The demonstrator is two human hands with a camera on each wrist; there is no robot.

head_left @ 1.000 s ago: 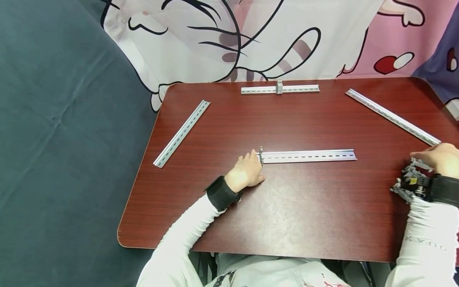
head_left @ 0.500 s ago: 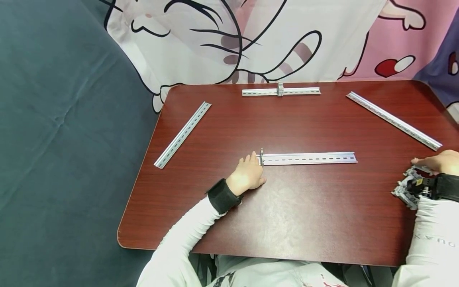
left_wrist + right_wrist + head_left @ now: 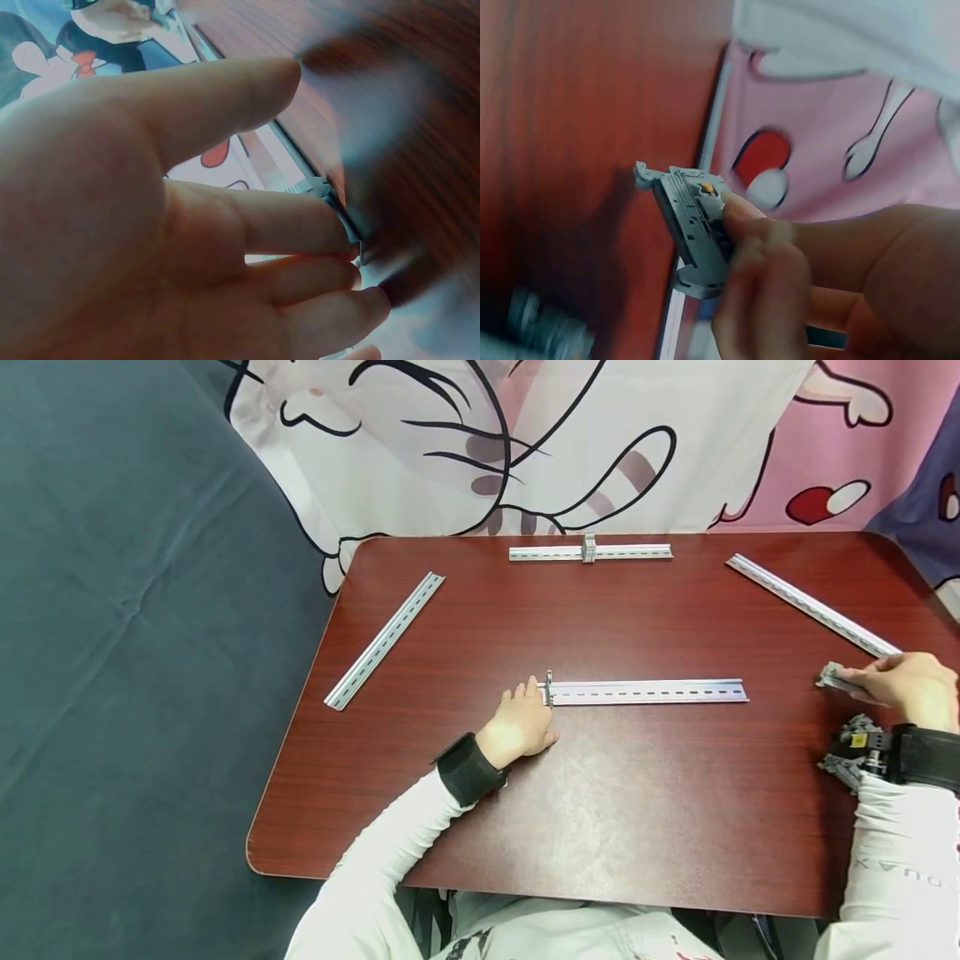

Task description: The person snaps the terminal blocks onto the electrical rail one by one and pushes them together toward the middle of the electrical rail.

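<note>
The right hand (image 3: 913, 687), merely pinching the grey oblong plastic block (image 3: 832, 677) at three o'clock, might drop it; the left hand (image 3: 517, 727) lies outstretched.

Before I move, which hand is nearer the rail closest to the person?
Left. The left hand is at the left end of the rail; the right hand is away beyond its right end, pinching a grey piece.

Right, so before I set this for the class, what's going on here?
A person's right hand pinches a small grey part above the table, with more grey parts close by. The left hand lies at the left end of the nearest rail, beside a small upright clip. The far rail carries a grey piece too.
</note>
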